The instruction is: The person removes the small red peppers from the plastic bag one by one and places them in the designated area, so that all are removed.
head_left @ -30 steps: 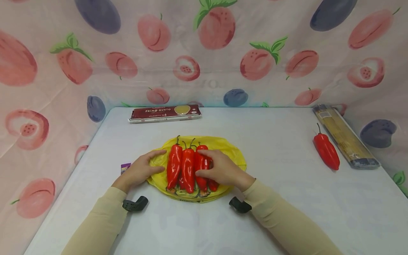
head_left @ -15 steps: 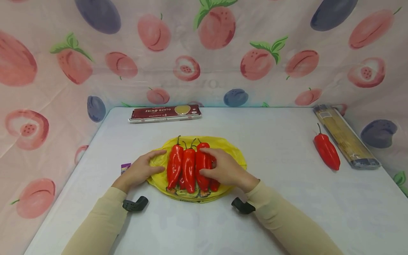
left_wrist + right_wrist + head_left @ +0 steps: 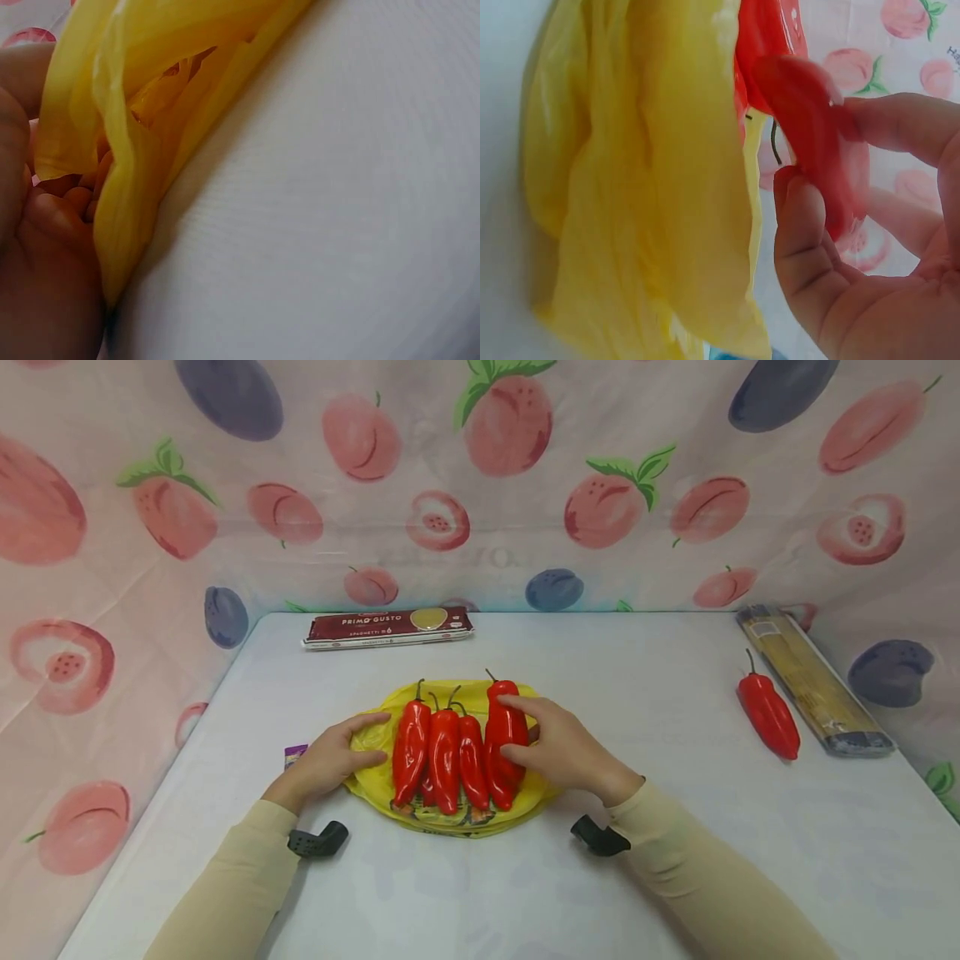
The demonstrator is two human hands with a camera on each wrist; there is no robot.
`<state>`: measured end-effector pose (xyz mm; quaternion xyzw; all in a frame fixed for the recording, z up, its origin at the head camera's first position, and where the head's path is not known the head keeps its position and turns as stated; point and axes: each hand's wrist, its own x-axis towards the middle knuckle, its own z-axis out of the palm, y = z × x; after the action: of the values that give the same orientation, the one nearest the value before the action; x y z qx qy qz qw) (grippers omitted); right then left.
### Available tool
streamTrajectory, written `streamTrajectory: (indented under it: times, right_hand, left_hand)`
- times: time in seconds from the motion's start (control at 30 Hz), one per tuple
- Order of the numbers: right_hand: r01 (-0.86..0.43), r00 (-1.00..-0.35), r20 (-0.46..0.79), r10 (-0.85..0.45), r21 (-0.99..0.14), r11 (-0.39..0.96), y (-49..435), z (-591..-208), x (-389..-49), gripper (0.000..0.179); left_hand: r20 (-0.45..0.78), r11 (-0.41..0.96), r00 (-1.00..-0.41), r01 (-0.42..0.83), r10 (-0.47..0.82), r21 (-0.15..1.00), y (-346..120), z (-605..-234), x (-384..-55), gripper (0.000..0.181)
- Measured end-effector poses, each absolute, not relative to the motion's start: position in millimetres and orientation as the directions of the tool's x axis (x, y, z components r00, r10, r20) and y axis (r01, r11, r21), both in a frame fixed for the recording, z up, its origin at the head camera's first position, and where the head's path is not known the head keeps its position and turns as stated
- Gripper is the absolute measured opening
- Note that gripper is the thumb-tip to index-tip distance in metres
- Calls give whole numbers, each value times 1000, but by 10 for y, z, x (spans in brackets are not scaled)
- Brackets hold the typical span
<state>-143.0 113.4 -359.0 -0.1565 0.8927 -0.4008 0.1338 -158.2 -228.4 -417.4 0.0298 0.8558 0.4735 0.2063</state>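
Several red peppers (image 3: 411, 752) lie side by side in a yellow plastic bag (image 3: 442, 827), stems pointing to the back. My right hand (image 3: 566, 743) pinches another red pepper (image 3: 507, 731) between thumb and fingers, over the bag's right side. In the right wrist view that pepper (image 3: 817, 135) is raised above the bag's rim. At the left side my left hand (image 3: 330, 764) holds the bag's edge. The left wrist view has fingertips (image 3: 79, 199) curled by the yellow film (image 3: 124, 225); part of the hand is hidden behind it.
A dark red spaghetti packet (image 3: 386, 627) lies at the back left. On the right are a single red pepper (image 3: 768, 714) and a clear packet of long pasta (image 3: 817, 685). A small purple packet (image 3: 293, 752) is partly hidden by my left hand.
My right hand has moved right and lifted its pepper away from the others, uncovering a thinner pepper beside it. The left hand has stayed still.
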Motion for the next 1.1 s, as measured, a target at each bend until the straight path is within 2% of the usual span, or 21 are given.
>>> streamTrajectory:
  times: [0.43,0.8,1.1]
  right_hand:
    - [-127,-941,-124,-315,-734,668,1476,-3558,-1457,65]
    - [-127,-960,-81,-267,-725,677,1853,-3476,-1466,65]
    - [-52,-971,-136,-195,-679,732,2174,-3438,-1479,71]
  left_hand:
    - [-328,543,-913,-153,241,826,-2284,-4172,-1579,66]
    - [-324,551,-913,-142,248,823,-2281,-4180,-1583,66]
    - [-319,551,-915,-138,248,823,-2281,-4180,-1592,66]
